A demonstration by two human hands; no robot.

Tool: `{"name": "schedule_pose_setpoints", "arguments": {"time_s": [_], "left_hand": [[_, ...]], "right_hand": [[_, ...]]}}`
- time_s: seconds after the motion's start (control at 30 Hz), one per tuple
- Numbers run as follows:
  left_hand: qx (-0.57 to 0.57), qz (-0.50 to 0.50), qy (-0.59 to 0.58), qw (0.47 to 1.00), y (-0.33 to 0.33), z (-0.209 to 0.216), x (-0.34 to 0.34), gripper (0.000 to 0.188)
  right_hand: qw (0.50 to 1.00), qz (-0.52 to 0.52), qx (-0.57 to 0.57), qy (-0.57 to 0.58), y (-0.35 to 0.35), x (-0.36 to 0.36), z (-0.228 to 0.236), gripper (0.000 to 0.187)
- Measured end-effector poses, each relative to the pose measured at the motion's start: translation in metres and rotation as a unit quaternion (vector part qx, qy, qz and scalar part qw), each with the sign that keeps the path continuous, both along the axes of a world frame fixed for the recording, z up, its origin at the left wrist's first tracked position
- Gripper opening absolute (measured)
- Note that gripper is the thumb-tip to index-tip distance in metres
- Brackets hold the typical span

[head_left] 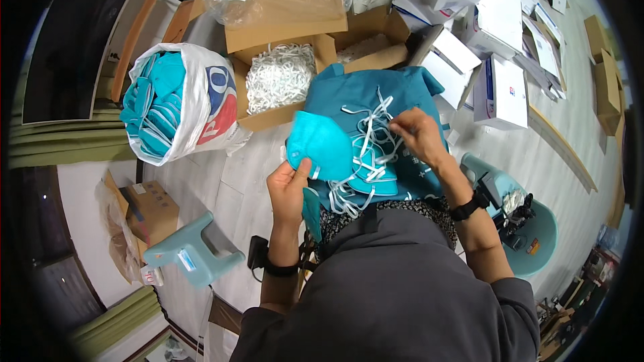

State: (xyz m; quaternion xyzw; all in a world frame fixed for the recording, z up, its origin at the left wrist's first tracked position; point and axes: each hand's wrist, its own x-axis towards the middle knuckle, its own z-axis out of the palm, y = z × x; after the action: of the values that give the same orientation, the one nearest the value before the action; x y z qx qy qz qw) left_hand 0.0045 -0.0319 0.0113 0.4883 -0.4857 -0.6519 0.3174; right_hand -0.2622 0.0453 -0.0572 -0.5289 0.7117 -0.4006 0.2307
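the left hand (290, 184) has its fingers (302, 169) pinching the lower edge of a teal mask (320, 145), thumb on the near face, the cup held up and tilted over the lap; the right hand (419, 135) has its fingers (400, 123) drawn together on a thin white strap (376, 117) that runs down toward the mask. the mask looks light and soft, a folded shell that would crease if squeezed hard, so the rim or the fold line seems the safest place to hold it; the strap looks springy and apt to snag. under both hands lies a loose pile of masks (369, 174) with tangled white straps, resting on a teal cloth (376, 87) spread over the lap, so a lifted strap could drag its neighbours along. just beyond stands an open cardboard box (268, 117) full of white loops (280, 77), and to the left a white plastic bag (201, 104) stuffed with more teal masks. white cartons (500, 84) crowd the right side. the open floor (228, 188) lies to the lower left, near a small teal stool (194, 251).
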Motion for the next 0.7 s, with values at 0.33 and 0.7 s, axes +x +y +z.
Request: {"name": "schedule_pose_setpoints", "arguments": {"time_s": [0.33, 0.7], "left_hand": [[0.042, 0.116, 0.092, 0.988, 0.007, -0.009, -0.034, 0.015], [-0.261, 0.058, -0.145, 0.953, 0.021, -0.024, -0.033, 0.015]], "right_hand": [[0.747, 0.120, 0.020, -0.653, -0.011, 0.110, 0.031, 0.037], [0.996, 0.020, -0.088, -0.022, -0.003, 0.100, 0.049, 0.015]]}}
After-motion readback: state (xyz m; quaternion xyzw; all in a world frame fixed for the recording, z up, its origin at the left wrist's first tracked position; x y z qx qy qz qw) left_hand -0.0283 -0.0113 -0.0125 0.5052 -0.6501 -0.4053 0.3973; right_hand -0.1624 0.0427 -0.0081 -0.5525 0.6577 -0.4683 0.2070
